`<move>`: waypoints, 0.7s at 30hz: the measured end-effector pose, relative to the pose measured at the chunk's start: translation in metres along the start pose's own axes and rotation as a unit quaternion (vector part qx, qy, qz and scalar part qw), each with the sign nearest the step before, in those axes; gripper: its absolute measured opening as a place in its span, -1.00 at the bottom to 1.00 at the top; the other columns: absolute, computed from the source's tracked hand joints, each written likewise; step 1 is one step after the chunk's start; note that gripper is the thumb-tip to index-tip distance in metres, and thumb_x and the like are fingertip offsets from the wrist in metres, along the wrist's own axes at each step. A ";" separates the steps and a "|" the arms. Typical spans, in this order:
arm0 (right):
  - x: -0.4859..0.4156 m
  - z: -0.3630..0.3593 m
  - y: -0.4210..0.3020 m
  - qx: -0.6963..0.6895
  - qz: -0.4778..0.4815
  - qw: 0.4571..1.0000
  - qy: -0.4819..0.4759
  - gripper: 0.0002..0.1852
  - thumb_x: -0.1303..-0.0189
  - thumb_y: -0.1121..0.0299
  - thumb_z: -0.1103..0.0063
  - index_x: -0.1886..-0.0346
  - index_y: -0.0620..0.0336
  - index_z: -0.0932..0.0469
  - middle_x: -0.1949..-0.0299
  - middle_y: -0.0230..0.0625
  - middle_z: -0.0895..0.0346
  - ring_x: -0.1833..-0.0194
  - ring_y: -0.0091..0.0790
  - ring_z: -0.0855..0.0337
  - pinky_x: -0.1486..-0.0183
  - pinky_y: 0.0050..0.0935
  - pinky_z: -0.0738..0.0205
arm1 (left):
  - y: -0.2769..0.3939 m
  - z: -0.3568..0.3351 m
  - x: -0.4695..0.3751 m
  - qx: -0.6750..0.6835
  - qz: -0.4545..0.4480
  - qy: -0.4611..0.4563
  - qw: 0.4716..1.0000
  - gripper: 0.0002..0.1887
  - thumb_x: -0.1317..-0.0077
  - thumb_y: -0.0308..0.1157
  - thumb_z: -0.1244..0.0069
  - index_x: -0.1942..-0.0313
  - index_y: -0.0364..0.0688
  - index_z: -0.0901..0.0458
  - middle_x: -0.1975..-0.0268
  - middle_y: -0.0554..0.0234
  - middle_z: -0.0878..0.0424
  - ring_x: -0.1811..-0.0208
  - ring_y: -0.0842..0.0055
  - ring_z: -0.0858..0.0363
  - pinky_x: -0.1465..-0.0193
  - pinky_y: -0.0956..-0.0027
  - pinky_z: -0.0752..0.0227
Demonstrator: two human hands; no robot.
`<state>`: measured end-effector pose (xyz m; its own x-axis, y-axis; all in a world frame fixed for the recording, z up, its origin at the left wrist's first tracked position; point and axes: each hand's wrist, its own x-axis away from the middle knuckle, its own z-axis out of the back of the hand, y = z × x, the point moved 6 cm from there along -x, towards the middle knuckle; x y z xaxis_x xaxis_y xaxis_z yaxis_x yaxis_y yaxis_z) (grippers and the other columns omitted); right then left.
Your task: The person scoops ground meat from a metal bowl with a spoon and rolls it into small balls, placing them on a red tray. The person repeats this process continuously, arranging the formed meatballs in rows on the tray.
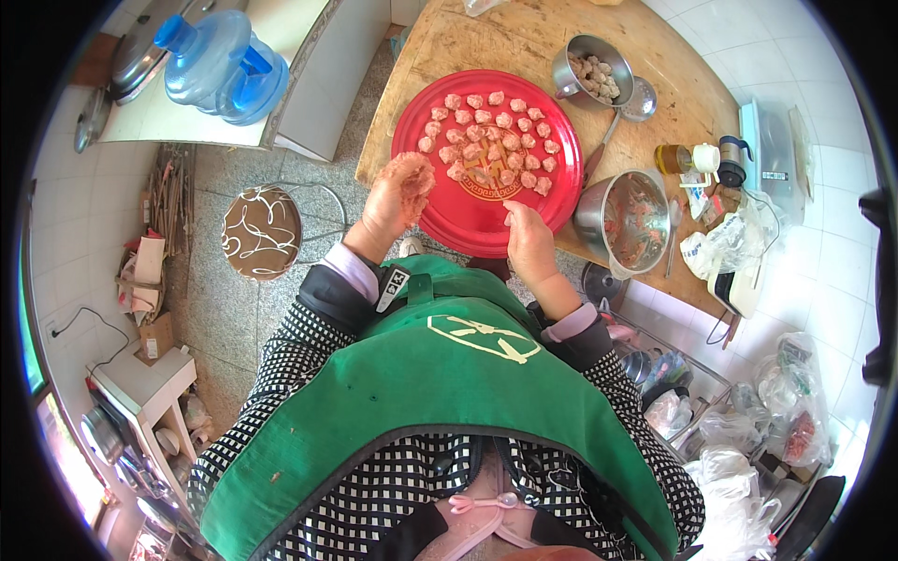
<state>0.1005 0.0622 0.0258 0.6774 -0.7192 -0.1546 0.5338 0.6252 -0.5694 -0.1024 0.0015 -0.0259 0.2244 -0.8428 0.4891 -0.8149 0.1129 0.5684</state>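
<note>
My left hand [394,193] is raised at the near left rim of the red round tray [449,224]. Raw minced meat [415,184] coats its fingers and palm, and the hand is curled around a lump of it. Over the tray's near edge is my right hand [531,238], thumb and fingers drawn together; whether something small sits between them is hidden. Rows of raw meatballs [503,120] lie on the far and middle parts of the tray, over a gold printed pattern. To the right, a steel pot [593,228] has meat smeared on its inner wall.
A steel pot [561,73] of paler meatballs [596,77] and a skimmer [638,102] rest on the wooden table [484,28]. An oil jug [675,159] and plastic bags [729,242] stand at the right. A round stool [261,235] is on the floor at left.
</note>
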 end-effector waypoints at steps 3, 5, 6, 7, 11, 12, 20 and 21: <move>-0.004 0.003 -0.007 0.016 0.031 0.999 0.003 -0.67 -0.07 0.63 0.05 0.05 0.21 -0.42 0.34 -0.17 -0.48 0.25 -0.14 -0.54 0.20 -0.26 -0.46 | 0.000 -0.002 0.000 0.019 0.002 -0.036 0.999 -0.72 -0.35 -0.19 0.13 0.23 -0.23 -0.55 0.48 0.45 -0.53 0.52 0.72 -0.43 0.58 0.63 -0.25; -0.014 -0.001 -0.015 0.062 0.094 0.994 -0.003 -0.66 -0.01 0.62 0.04 0.07 0.24 -0.41 0.31 -0.16 -0.48 0.22 -0.13 -0.51 0.20 -0.27 -0.45 | -0.001 -0.003 -0.001 0.016 0.011 -0.056 0.998 -0.73 -0.34 -0.19 0.12 0.22 -0.23 -0.55 0.47 0.44 -0.54 0.51 0.72 -0.43 0.56 0.62 -0.27; -0.018 -0.005 -0.016 0.072 0.096 0.993 -0.015 -0.66 -0.01 0.62 0.04 0.08 0.24 -0.41 0.30 -0.16 -0.48 0.21 -0.13 -0.51 0.19 -0.26 -0.45 | -0.003 -0.002 -0.001 0.005 0.018 -0.049 0.999 -0.73 -0.34 -0.19 0.12 0.22 -0.22 -0.55 0.46 0.44 -0.54 0.51 0.72 -0.43 0.55 0.62 -0.28; -0.022 -0.009 -0.017 0.081 0.099 0.991 -0.028 -0.66 0.00 0.62 0.04 0.08 0.24 -0.42 0.29 -0.16 -0.48 0.19 -0.13 -0.50 0.18 -0.26 -0.45 | -0.002 -0.004 -0.001 0.018 0.016 -0.055 0.998 -0.75 -0.34 -0.21 0.13 0.25 -0.21 -0.53 0.47 0.42 -0.52 0.55 0.70 -0.41 0.61 0.62 -0.23; -0.022 -0.010 -0.016 0.098 0.113 0.987 -0.054 -0.67 0.00 0.62 0.04 0.09 0.22 -0.43 0.28 -0.16 -0.48 0.18 -0.11 -0.50 0.16 -0.25 -0.45 | -0.003 -0.002 0.001 0.037 0.011 -0.006 0.999 -0.79 -0.34 -0.23 0.14 0.30 -0.17 -0.49 0.48 0.38 -0.49 0.61 0.67 -0.40 0.73 0.61 -0.13; -0.021 -0.007 -0.014 0.091 0.102 0.989 -0.049 -0.67 0.00 0.62 0.05 0.10 0.22 -0.44 0.28 -0.15 -0.48 0.18 -0.10 -0.50 0.16 -0.24 -0.45 | -0.003 -0.001 0.002 0.042 0.012 0.004 0.999 -0.79 -0.34 -0.23 0.14 0.30 -0.17 -0.50 0.47 0.38 -0.50 0.61 0.67 -0.41 0.73 0.61 -0.13; -0.021 -0.008 -0.012 0.019 0.072 0.996 -0.047 -0.69 -0.07 0.60 0.08 0.08 0.16 -0.44 0.28 -0.14 -0.50 0.16 -0.07 -0.52 0.14 -0.22 -0.46 | -0.003 -0.004 0.003 0.040 0.026 0.006 0.999 -0.79 -0.33 -0.24 0.13 0.31 -0.18 -0.50 0.52 0.36 -0.50 0.63 0.66 -0.40 0.73 0.59 -0.14; -0.021 -0.012 -0.011 0.009 0.055 0.997 -0.056 -0.69 -0.08 0.60 0.08 0.08 0.16 -0.43 0.28 -0.13 -0.50 0.17 -0.07 -0.52 0.15 -0.22 -0.46 | -0.004 -0.004 0.003 0.032 0.032 0.002 0.999 -0.79 -0.33 -0.24 0.14 0.32 -0.18 -0.50 0.54 0.35 -0.49 0.64 0.66 -0.39 0.74 0.59 -0.13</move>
<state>0.0740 0.0671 0.0258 0.7841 -0.6080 -0.1247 0.4607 0.7047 -0.5397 -0.0966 0.0011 -0.0238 0.1723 -0.8324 0.5266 -0.8601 0.1335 0.4924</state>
